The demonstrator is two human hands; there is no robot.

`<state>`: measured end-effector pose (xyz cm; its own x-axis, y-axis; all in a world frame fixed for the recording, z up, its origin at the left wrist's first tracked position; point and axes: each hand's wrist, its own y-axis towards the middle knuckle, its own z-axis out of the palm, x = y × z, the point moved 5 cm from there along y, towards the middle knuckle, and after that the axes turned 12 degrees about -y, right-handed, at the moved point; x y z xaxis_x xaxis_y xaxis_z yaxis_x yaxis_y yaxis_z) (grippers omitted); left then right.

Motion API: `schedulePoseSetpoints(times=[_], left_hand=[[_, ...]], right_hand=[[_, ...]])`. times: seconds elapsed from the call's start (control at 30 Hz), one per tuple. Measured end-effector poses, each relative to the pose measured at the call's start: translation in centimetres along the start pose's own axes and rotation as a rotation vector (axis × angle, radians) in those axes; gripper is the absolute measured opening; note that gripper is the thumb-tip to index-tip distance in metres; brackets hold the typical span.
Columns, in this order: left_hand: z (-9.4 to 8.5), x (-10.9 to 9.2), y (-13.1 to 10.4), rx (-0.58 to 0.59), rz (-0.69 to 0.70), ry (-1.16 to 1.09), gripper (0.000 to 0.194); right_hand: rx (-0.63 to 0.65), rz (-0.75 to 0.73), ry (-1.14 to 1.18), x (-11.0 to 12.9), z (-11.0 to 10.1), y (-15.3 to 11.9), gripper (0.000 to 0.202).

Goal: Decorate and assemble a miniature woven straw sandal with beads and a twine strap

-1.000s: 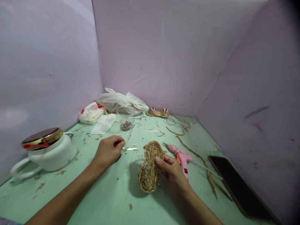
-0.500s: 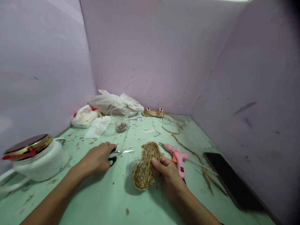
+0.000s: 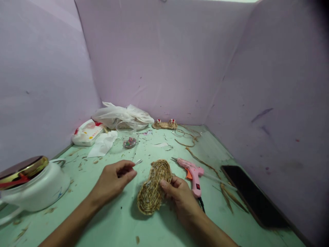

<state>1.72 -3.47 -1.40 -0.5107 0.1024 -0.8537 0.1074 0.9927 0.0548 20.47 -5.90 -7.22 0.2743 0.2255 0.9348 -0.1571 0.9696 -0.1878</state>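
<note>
My right hand (image 3: 183, 197) grips a braided straw shoe sole (image 3: 151, 196) at its edge, thumb on top and fingers beneath. Dried, shiny patches show on the sole's coiled surface. To its left, my left hand (image 3: 113, 180) is closed around scissors (image 3: 138, 162); only their metal blades stick out past the fingertips, and the handles are hidden. A pink hot glue gun (image 3: 193, 173) with an orange trigger lies just right of the sole, a clear glue stick in its back.
A straw sandal (image 3: 164, 125) with red-and-white beads rests at the back, near a plastic bag (image 3: 122, 115) and a dish of colourful beads (image 3: 130, 142). Straw strands (image 3: 203, 161) and a phone (image 3: 253, 195) lie right. A white enamel pot (image 3: 48, 190) stands left, by a tissue pack (image 3: 88, 133).
My left hand has picked up the scissors, which lay on the table beside it, and the blades now sit closer together. The sole stays in my right hand, shifted slightly left.
</note>
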Motion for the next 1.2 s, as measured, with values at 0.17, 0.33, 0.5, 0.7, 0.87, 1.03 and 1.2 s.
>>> schedulePoseSetpoints(times=[0.17,0.33,0.5,0.7,0.87,1.03,1.2], left_hand=[[2.6,-2.2,-1.7,-0.049,0.022,-0.167,0.018],[2.9,-1.7,-1.8,-0.067,-0.072,-0.293,0.016],[1.8,-1.2,-1.8,-0.150,-0.090,-0.379,0.017],[1.1,-0.1,-1.6,-0.196,-0.067,-0.462,0.017],[1.0,0.7,-1.3,-0.208,-0.117,-0.689,0.018],[1.4,1.1,-1.0,-0.157,-0.212,-0.929,0.020],[2.2,0.8,-1.1,-0.076,-0.234,-0.971,0.020]], right_hand=[[0.128,-0.031,-0.034,-0.9,1.0,0.1,0.035],[0.208,0.051,-0.481,2.4,-0.7,-0.5,0.030],[-0.607,0.023,-1.363,8.8,-8.8,-1.2,0.038],[-0.344,0.144,-1.615,6.5,-10.0,0.3,0.041],[-0.358,0.288,-1.542,5.5,-10.6,0.9,0.024],[-0.368,0.253,-1.521,6.0,-10.5,0.7,0.018],[-0.554,-0.131,-1.327,8.4,-7.4,-1.3,0.025]])
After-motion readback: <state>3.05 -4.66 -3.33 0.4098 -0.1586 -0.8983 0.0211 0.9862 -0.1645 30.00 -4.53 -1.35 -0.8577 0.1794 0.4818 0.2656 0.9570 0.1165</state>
